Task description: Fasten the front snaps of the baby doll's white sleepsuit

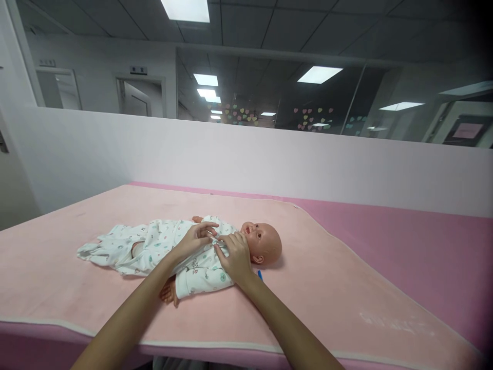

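Note:
A baby doll lies on its back on a pale pink mat, head to the right. It wears a white printed romper. My left hand pinches the romper's fabric at the doll's chest. My right hand grips the fabric at the collar, just below the doll's chin. Both hands meet over the front closure. The doll's near bare hand sticks out of the sleeve toward me.
The mat covers a pink table backed by a low white partition wall. A small blue object peeks out beside my right wrist. Glass panels with heart stickers stand behind the wall.

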